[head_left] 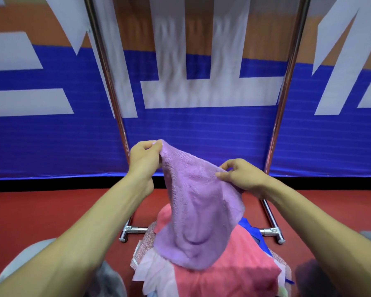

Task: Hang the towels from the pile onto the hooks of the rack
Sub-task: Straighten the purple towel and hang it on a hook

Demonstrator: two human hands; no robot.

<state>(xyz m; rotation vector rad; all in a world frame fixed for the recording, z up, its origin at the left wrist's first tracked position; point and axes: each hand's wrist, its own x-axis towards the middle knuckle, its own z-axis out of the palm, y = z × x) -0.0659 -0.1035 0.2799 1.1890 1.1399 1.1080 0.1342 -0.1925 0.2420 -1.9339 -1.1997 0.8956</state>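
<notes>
Where bare beside pile (223, 275), red floor (51, 211)

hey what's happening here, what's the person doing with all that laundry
A person is lifting a purple towel off a pile of towels on the red floor. The left hand pinches one top corner and the right hand pinches the other, spreading the top edge, while the towel's bottom rests on the pile. A metal rack stands just behind, in front of a blue banner. Its hooks are out of view, so nothing is seen hung yet.

Blue and orange banner (201, 129) with large white lettering, black strip (51, 185) along its foot, red floor (41, 211)
</notes>
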